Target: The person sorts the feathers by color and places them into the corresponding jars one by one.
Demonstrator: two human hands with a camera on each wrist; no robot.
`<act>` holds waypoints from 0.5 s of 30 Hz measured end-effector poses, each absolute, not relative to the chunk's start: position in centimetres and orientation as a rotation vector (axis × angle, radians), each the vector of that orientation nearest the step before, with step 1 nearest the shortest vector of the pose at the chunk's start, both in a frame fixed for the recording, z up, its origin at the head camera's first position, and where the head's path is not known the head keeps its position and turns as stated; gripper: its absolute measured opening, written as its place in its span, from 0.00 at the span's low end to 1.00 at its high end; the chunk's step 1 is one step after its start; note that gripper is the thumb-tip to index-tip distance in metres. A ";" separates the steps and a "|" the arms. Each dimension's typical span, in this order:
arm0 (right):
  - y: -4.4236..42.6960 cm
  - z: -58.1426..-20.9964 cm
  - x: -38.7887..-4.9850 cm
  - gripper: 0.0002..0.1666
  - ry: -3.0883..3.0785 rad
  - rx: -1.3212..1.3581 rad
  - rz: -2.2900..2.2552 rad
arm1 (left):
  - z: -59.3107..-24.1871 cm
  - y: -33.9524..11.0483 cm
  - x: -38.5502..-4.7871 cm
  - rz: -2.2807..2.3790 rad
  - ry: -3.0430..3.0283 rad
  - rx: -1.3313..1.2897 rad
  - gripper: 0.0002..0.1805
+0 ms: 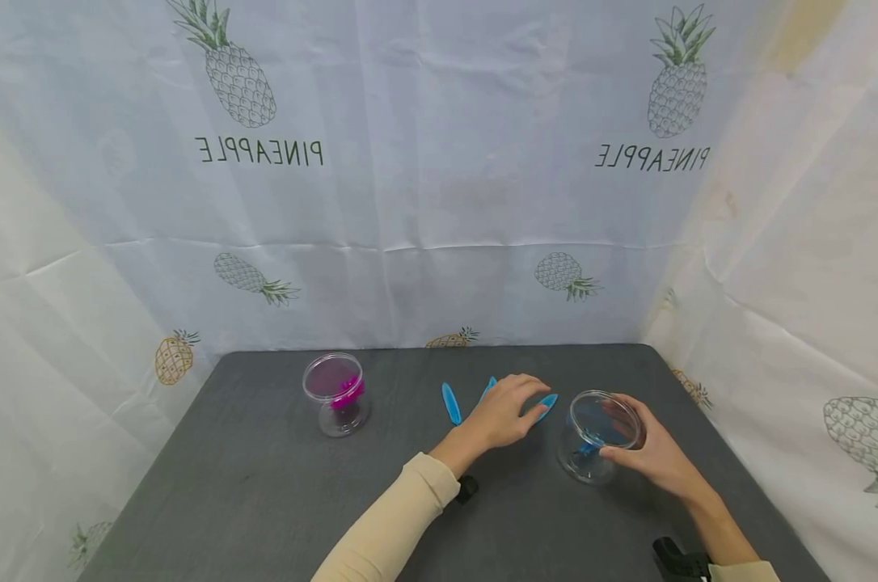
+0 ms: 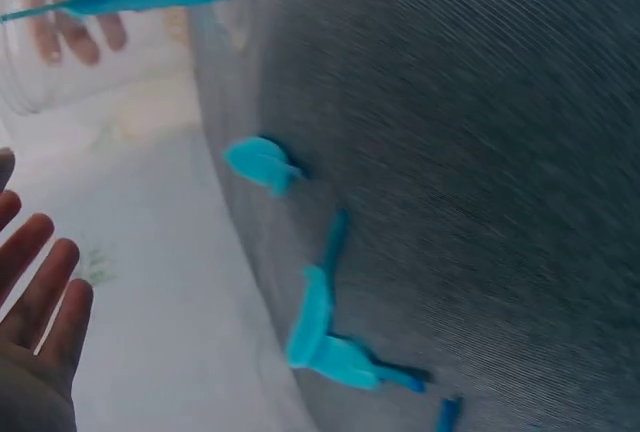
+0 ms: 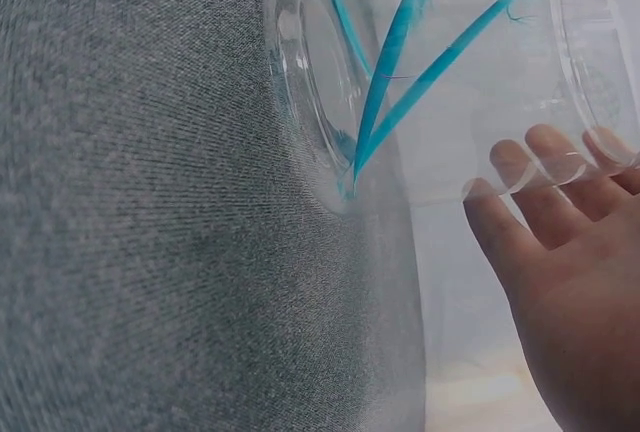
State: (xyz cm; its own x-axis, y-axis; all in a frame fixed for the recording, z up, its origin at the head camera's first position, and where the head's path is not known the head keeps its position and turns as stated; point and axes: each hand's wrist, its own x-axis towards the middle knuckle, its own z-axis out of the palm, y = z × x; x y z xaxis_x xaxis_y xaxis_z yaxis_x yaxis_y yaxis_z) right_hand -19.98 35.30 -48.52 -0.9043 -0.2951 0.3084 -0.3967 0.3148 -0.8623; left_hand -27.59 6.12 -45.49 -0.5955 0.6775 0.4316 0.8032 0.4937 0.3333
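Note:
My right hand (image 1: 657, 453) grips a clear footed cup (image 1: 584, 467) from its right side, thumb at the front and fingers around the bowl. Thin blue feather-like pieces (image 3: 450, 57) stand inside that cup, their lower ends meeting near its base. Left of it, my left hand (image 1: 508, 411) hovers palm down with fingers extended and nothing seen in its grasp. Near its fingertips lies a loose blue piece (image 1: 548, 404); others, partly hidden by the hand, lie behind it, as the left wrist view shows. Another blue piece (image 1: 451, 402) lies left of the hand.
A second clear footed cup (image 1: 342, 426) stands at the back left with frilly magenta pieces (image 1: 348, 392) inside. The dark grey table (image 1: 228, 485) meets a white pineapple-print curtain (image 1: 439, 194) at the back and sides.

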 end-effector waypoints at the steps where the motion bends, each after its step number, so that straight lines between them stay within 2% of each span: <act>1: 35.3 -48.6 -20.0 0.51 -2.472 0.652 1.659 | -45.7 6.0 -27.7 -0.725 -2.523 -1.263 0.19; 15: 35.2 -48.6 -20.0 0.51 -2.482 0.632 1.644 | -48.4 5.2 -28.7 -0.578 -2.727 -1.346 0.27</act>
